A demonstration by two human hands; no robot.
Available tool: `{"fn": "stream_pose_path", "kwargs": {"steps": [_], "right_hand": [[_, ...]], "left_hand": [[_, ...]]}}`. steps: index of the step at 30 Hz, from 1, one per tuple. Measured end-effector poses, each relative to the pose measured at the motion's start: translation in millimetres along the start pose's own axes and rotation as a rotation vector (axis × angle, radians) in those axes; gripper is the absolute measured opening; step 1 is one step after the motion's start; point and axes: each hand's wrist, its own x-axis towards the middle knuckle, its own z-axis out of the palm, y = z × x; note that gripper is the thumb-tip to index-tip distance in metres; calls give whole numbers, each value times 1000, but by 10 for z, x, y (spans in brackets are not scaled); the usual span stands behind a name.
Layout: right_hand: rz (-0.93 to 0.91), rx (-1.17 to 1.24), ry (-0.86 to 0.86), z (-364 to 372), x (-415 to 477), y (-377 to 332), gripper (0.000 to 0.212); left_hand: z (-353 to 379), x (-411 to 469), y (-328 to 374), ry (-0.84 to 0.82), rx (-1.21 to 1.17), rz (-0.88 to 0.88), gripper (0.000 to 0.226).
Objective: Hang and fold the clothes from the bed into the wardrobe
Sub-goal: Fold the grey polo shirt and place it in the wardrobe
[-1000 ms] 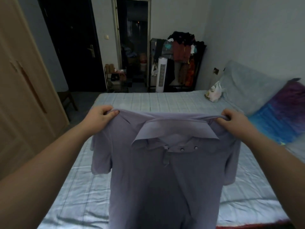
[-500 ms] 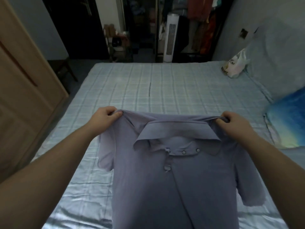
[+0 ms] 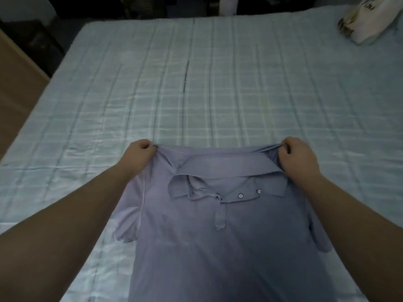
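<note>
Shirt (image 3: pixel 218 247) is hanging over the bed's (image 3: pixel 196 94) near edge, left hand (image 3: pixel 140 154) and right hand (image 3: pixel 299 159) each pinching a shoulder, apparently for folding; laying it flat is probably coming next.

Nothing can be read with certainty. The only lettering in view is dark print on the white bag (image 3: pixel 368 20) lying at the far right corner of the bed (image 3: pixel 196 83), and it is too blurred and crumpled to make out any word, brand or number.
</note>
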Motion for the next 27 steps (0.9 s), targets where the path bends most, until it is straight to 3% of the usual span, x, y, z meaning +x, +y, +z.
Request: {"fn": "stream_pose_path", "kwargs": {"steps": [5,11,16,19,22,25,27], "right_hand": [[-19,-44,51,1135,717,525,16],[-87,-202,59,1742,1217,865,30],[-83,-299,125,1826,1137,852,29],[-125,-172,196,1756,1039,829,45],[-292,-10,202,1695,899,688,48],[-492,-38,32,1739,676,523,45],[-578,-122,-97,1833,570,553,49]], "left_hand": [[848,1014,-748,53,193,-16,26],[1313,1633,-980,162,439,-11,14],[1435,1695,-995,254,566,113,26],[1482,1611,-1015,286,556,322,45],[1574,1412,-907,162,422,596,53],[1724,1097,-703,-99,422,755,51],[1810,919,-632,-173,500,789,50]]}}
